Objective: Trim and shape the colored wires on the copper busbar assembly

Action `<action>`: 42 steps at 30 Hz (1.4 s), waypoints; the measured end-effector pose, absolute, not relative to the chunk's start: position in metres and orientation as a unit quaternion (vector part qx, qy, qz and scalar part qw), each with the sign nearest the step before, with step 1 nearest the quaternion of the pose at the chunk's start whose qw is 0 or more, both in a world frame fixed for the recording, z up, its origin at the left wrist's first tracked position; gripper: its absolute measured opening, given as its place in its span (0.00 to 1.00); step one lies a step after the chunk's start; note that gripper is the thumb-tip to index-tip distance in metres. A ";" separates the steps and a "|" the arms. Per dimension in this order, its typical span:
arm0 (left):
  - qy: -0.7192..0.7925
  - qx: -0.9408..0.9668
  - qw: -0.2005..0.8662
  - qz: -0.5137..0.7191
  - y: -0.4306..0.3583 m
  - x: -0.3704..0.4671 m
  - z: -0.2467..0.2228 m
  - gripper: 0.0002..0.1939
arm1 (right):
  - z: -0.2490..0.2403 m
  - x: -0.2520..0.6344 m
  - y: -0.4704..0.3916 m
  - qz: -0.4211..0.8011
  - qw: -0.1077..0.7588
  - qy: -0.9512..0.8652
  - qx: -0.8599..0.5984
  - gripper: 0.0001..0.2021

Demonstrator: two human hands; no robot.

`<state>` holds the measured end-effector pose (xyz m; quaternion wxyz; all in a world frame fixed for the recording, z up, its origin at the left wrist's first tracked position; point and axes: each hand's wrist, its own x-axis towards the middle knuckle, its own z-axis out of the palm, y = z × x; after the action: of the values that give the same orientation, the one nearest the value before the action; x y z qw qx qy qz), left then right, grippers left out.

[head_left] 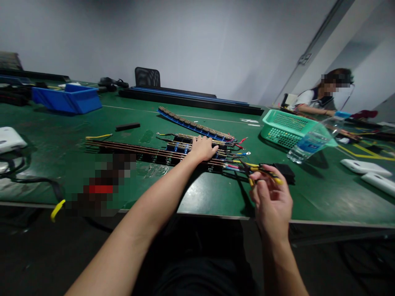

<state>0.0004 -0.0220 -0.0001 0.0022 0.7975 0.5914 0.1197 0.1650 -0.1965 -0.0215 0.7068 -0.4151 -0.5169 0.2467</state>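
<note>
My right hand (274, 201) is closed around pliers with yellow-and-black handles (275, 177). Their dark jaws point left, close to the colored wires (233, 167) at the right end of a long black strip with copper-colored rods (148, 151). Whether the jaws touch a wire I cannot tell. My left hand (203, 149) lies palm down with its fingers apart on a shorter blue-and-black rodded strip (177, 146) just behind the long one. A ring terminal (248, 153) ends one of the wires beside it. Behind lies another curved blue strip with rods (191, 123).
A green basket (285, 123) stands at right, with a tilted clear bottle (308, 146) against it. White devices (367, 167) lie at far right. A blue bin (69, 100) sits back left; long black bars (191, 102) lie behind. Another person (317, 98) sits at right.
</note>
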 end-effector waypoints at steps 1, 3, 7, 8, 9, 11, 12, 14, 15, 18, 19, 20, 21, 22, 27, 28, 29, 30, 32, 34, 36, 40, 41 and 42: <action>0.590 0.798 0.002 0.120 -0.022 0.000 0.000 0.29 | -0.022 0.166 -0.206 0.247 0.731 -0.490 -0.405 0.17; 0.589 0.800 0.004 0.116 -0.022 0.000 0.000 0.30 | -0.022 0.167 -0.225 0.244 0.751 -0.462 -0.404 0.16; 0.590 0.800 0.004 0.108 -0.022 0.000 0.001 0.30 | -0.026 0.169 -0.250 0.259 0.737 -0.454 -0.429 0.19; 0.590 0.800 0.004 0.107 -0.022 0.001 0.001 0.30 | -0.028 0.170 -0.250 0.261 0.731 -0.462 -0.430 0.20; 0.590 0.800 0.004 0.107 -0.022 0.001 0.001 0.30 | -0.031 0.171 -0.248 0.261 0.723 -0.473 -0.431 0.21; 0.590 0.800 0.003 0.108 -0.023 0.000 0.002 0.30 | -0.036 0.173 -0.239 0.252 0.708 -0.494 -0.437 0.22; 0.590 0.800 0.001 0.110 -0.023 0.000 0.002 0.30 | -0.039 0.174 -0.233 0.244 0.700 -0.505 -0.443 0.23; 0.591 0.798 -0.002 0.115 -0.024 0.000 0.002 0.30 | -0.045 0.173 -0.221 0.210 0.681 -0.529 -0.460 0.22; 0.591 0.798 -0.003 0.116 -0.024 0.000 0.001 0.29 | -0.048 0.172 -0.216 0.182 0.670 -0.543 -0.472 0.19; 0.589 0.799 -0.003 0.117 -0.024 0.001 0.001 0.29 | -0.057 0.166 -0.206 0.058 0.618 -0.591 -0.515 0.11; 0.589 0.800 -0.003 0.117 -0.024 0.001 0.000 0.29 | -0.060 0.165 -0.205 0.011 0.591 -0.615 -0.522 0.09; 0.589 0.800 -0.004 0.118 -0.024 0.001 0.000 0.29 | -0.062 0.164 -0.204 -0.029 0.560 -0.644 -0.521 0.09; 0.589 0.800 -0.005 0.119 -0.023 0.001 0.000 0.29 | -0.064 0.165 -0.203 -0.064 0.526 -0.676 -0.512 0.10; 0.589 0.799 -0.006 0.121 -0.023 0.001 -0.001 0.29 | -0.065 0.166 -0.202 -0.090 0.489 -0.710 -0.499 0.12; 0.590 0.798 -0.005 0.126 -0.023 0.001 -0.001 0.29 | -0.058 0.178 -0.200 -0.053 0.390 -0.786 -0.476 0.13; 0.591 0.797 -0.005 0.125 -0.023 0.001 -0.001 0.29 | -0.055 0.179 -0.200 -0.004 0.399 -0.777 -0.486 0.11; 0.591 0.797 -0.004 0.122 -0.024 0.001 0.000 0.29 | -0.051 0.179 -0.201 0.051 0.422 -0.757 -0.497 0.09; 0.591 0.797 -0.002 0.120 -0.024 0.001 0.000 0.29 | -0.048 0.179 -0.201 0.108 0.456 -0.723 -0.506 0.09; 0.590 0.799 -0.001 0.118 -0.024 0.000 0.001 0.29 | -0.042 0.176 -0.202 0.219 0.555 -0.617 -0.513 0.13; 0.586 0.801 -0.002 0.122 -0.024 0.000 0.000 0.29 | -0.037 0.173 -0.201 0.310 0.655 -0.487 -0.488 0.17; 0.583 0.802 -0.006 0.128 -0.024 -0.001 0.000 0.29 | -0.033 0.172 -0.202 0.359 0.709 -0.394 -0.462 0.20; 0.586 0.801 -0.009 0.125 -0.021 0.000 -0.002 0.29 | -0.031 0.169 -0.220 0.287 0.669 -0.457 -0.512 0.19; 0.586 0.801 -0.009 0.123 -0.021 0.000 -0.002 0.29 | -0.031 0.167 -0.228 0.248 0.645 -0.499 -0.522 0.18; 0.586 0.801 -0.008 0.121 -0.021 0.000 -0.002 0.29 | -0.031 0.165 -0.235 0.212 0.628 -0.535 -0.524 0.17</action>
<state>0.0000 -0.0206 -0.0021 -0.0076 0.8010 0.5862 0.1214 0.1651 -0.2349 -0.0311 0.6283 -0.5236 -0.5349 0.2119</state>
